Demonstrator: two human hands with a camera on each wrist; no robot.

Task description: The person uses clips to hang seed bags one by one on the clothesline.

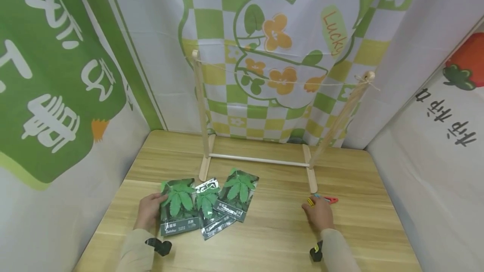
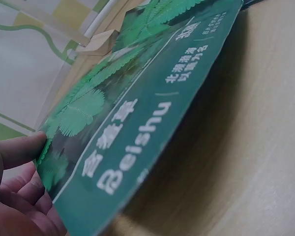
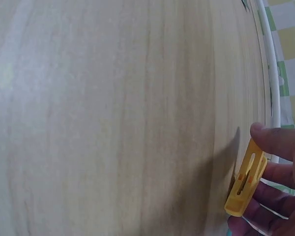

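Observation:
My left hand (image 1: 149,210) pinches the left edge of a green seed packet (image 1: 179,208) printed with leaves. In the left wrist view the thumb lies on the packet's printed face, and its near edge is lifted off the table. Two similar packets, a middle one (image 1: 207,203) and a right one (image 1: 238,191), overlap beside it. My right hand (image 1: 320,215) pinches a yellow clothespin (image 3: 246,181) between thumb and fingers, close over the table. Just beyond those fingers lie a red clothespin (image 1: 332,200) and a blue one, partly hidden by the hand.
A wooden rack stands at the back, with a left post (image 1: 201,108), a right post (image 1: 340,121) and a low crossbar (image 1: 261,160). A thin string (image 1: 295,82) is tied between the post tops. Printed curtains (image 1: 211,32) enclose the wooden table (image 1: 276,230).

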